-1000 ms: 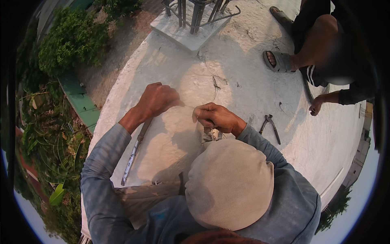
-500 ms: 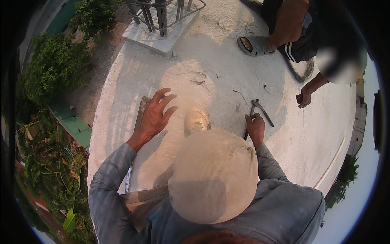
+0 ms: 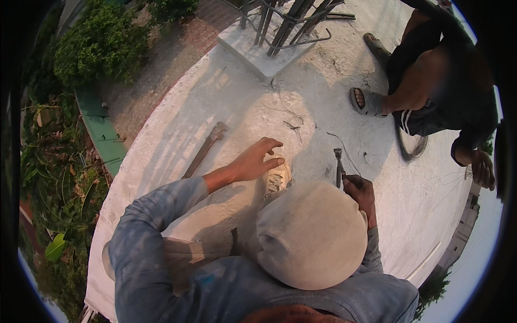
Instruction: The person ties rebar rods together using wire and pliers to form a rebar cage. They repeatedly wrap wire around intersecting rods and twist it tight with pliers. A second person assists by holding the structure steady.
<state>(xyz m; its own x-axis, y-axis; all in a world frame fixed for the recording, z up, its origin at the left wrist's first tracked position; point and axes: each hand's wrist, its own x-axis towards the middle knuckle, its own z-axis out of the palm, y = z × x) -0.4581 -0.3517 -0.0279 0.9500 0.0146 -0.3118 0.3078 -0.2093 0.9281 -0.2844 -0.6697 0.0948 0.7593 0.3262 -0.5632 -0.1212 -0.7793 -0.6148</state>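
My right hand [image 3: 362, 195], beyond my bent knee [image 3: 312, 234], is closed round a pair of pincers [image 3: 339, 161]. Their dark head points away from me, just over the pale concrete; my hand and knee hide part of the handles. My left hand [image 3: 253, 161] is held over the concrete beside my shoe [image 3: 276, 180]. Its fingers are apart and slightly bent, with nothing in them. Left of that hand lies a rusty, long-handled tool [image 3: 207, 148] with a thicker head, its near end hidden by my sleeve. A thin bent wire [image 3: 350, 153] lies past the pincers.
Rebar [image 3: 285, 27] rises from a square concrete block [image 3: 264, 62] ahead. A co-worker in dark clothes and grey sandals [image 3: 369, 101] crouches at the far right, beside a coil of wire [image 3: 412, 145]. The slab edge [image 3: 142, 126] drops toward greenery at left. Wire scraps [image 3: 292, 126] lie ahead.
My left hand has moved right, off the rusty tool and toward my shoe. The pincers' spread handles have come together in my right hand. The co-worker's hand has shifted right; my view has shifted.
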